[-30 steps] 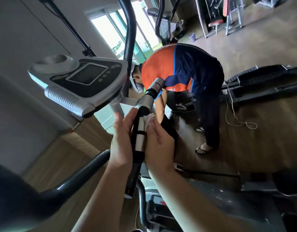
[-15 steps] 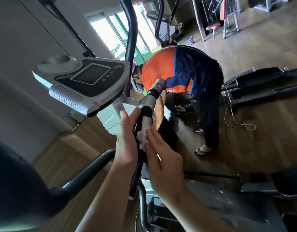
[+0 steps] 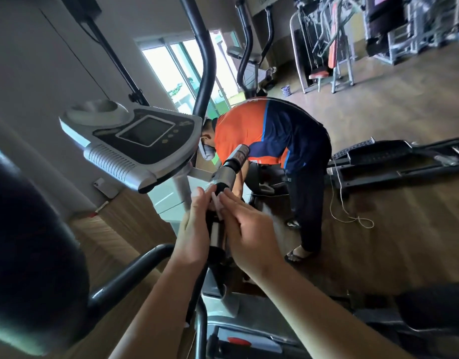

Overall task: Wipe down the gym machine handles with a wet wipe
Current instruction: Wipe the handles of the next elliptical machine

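Right now both hands lie flat against the machine's handle (image 3: 226, 175), neither curled round it. The left hand (image 3: 193, 229) presses straight fingers to the handle's left side. The right hand (image 3: 249, 229) holds the wet wipe (image 3: 217, 203) against its right side with straight fingertips, just past the near corner of the console (image 3: 145, 141). Because the wipe is held only by flat pressure, I judge slippage the main risk: a quick stroke could let it bunch, peel off and drop to the floor (image 3: 391, 255). Flat palms also reach only two faces, so the far side of the grip and its upper end could be missed. Excess moisture might run onto the metal bands or toward the console. Another person (image 3: 275, 133) bends close behind the handle, near a loose cord (image 3: 352, 218), so a wide sweep could knock them.
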Demonstrator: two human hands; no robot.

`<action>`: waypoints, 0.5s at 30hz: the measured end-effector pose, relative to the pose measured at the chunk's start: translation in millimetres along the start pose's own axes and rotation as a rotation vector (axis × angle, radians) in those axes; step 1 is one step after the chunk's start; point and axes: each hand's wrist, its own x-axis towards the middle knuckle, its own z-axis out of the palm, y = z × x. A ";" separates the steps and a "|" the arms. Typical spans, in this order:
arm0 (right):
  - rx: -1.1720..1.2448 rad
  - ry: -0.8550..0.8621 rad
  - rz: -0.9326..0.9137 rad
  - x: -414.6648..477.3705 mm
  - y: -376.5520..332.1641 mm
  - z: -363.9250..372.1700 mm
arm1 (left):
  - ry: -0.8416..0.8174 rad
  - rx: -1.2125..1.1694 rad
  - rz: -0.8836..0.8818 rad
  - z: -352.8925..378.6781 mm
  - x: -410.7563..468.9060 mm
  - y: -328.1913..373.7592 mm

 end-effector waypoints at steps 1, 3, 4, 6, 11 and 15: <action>0.030 -0.004 0.039 4.0 2.6 -3.2 | 0.018 0.056 -0.001 -1.7 1.5 2.6; 0.077 0.005 0.145 13.9 11.1 -13.6 | 0.040 0.245 0.018 -3.8 5.0 13.4; 0.144 0.006 0.230 21.8 17.6 -19.0 | 0.062 0.328 0.029 -5.2 8.7 18.9; 0.325 0.011 0.363 40.2 30.3 -28.8 | 0.087 0.420 0.053 -3.0 16.4 35.7; 0.439 -0.005 0.386 95.3 56.5 -54.6 | 0.131 0.575 0.066 21.1 51.4 71.0; 0.275 -0.068 0.322 138.0 73.7 -65.0 | 0.060 0.540 0.028 43.2 99.9 72.5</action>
